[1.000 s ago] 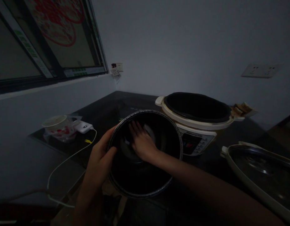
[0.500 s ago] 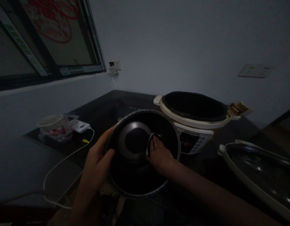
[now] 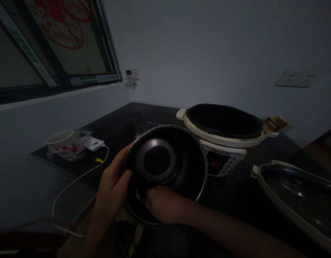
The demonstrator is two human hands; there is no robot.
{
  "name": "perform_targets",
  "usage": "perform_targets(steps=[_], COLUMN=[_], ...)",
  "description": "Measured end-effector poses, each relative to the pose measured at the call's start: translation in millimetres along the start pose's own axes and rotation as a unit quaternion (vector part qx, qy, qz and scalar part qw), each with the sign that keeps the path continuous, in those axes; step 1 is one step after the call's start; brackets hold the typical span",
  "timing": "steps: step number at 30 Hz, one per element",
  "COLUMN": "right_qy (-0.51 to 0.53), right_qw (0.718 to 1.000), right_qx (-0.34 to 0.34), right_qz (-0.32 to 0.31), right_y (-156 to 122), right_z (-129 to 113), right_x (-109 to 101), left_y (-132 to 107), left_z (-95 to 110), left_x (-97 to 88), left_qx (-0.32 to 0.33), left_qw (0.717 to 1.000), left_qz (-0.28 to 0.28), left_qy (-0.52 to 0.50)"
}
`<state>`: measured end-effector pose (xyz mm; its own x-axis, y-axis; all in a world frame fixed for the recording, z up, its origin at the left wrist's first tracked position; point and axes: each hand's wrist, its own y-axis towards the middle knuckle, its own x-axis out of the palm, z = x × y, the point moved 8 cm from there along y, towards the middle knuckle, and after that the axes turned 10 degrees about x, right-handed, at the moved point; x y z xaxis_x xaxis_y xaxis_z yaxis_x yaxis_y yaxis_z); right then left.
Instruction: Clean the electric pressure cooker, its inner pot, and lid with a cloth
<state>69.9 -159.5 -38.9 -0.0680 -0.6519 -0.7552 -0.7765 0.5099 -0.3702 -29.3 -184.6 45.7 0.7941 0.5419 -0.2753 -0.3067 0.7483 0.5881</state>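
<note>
A dark round inner pot (image 3: 190, 157) is tilted so that its inside faces me. My left hand (image 3: 115, 182) grips its left rim, thumb over the edge. Inside the pot, low on the wall, my right hand (image 3: 161, 202) is closed and pressed to the surface. Part of a whitish cloth (image 3: 139, 195) shows at its fingertips; the rest is hidden under the hand and in shadow. Just behind the pot on the right stands a white electric cooker (image 3: 221, 143) with its top uncovered and its control panel facing me.
A glass lid with a pale rim (image 3: 267, 190) lies at the right. On the left are a bowl in a plastic bag (image 3: 66, 145) and a white device (image 3: 94, 143) with a cable (image 3: 74, 181). Wall sockets (image 3: 296, 79) and a window (image 3: 82, 39) are behind the dark counter (image 3: 122, 120).
My right hand has moved with the cloth from the right inner wall down and left to the lower wall. My left hand keeps its hold on the rim.
</note>
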Motion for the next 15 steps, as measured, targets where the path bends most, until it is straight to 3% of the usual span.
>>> perform_targets(steps=[4,8,11,15], right_qy=[0.038,0.006,-0.091,-0.183], right_qw=[0.996,0.975,0.955,0.938], right_qx=[-0.069,-0.133,-0.127,-0.079], right_qz=[0.052,0.179,0.252,0.285], right_y=[8.3,15.0,27.2,45.1], right_z=[-21.4,-29.4,-24.1,-7.5], right_x=[-4.6,-12.5,-12.2,-22.3], left_y=[-0.2,1.5,1.5,0.6], left_z=[-2.5,-1.9,-2.0,-4.0], left_x=[-0.4,-0.6,-0.9,-1.5], left_qx=[-0.009,0.001,0.002,-0.001], left_qw=[1.0,1.0,1.0,1.0], left_qz=[-0.001,-0.003,-0.005,-0.002], left_qy=[-0.005,0.004,0.011,0.008])
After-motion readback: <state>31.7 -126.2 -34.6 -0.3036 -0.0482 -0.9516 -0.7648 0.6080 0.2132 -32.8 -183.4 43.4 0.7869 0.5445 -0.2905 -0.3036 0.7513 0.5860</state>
